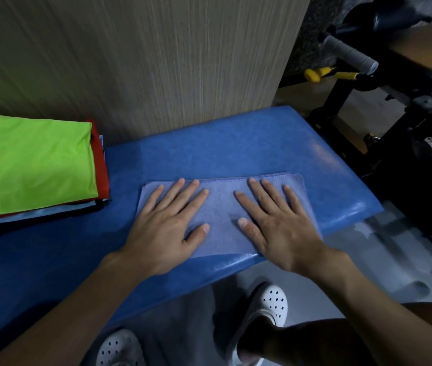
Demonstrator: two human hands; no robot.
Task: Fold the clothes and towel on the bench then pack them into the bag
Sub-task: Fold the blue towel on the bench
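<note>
At six o'clock, nearest the camera, two white clogs [270,305] stand on the grey floor [307,294] below the bench lip. Just beyond them the left hand [167,228] and the right hand [278,228] lie flat side by side, fingers straight and spread, gripping nothing and pressing down on the folded blue-grey towel [222,207]. The towel sits on the blue padded bench [236,151] with its near edge right at the rim, and there lies the risk as I judge it. The covering looks glossy and slick, so a push toward six o'clock could slide the towel off onto the floor. Lifting it with one hand could let the layers drop open and undo the fold. At nine o'clock from the towel, well apart, rests a stack of folded clothes [30,165], green on top with red and pale blue beneath; a swung left elbow might skew it. The bag is not in view. At twelve o'clock a striped beige wall panel [130,62] backs the bench, and at two o'clock stands a black exercise machine [420,107] with yellow handles [312,74].
</note>
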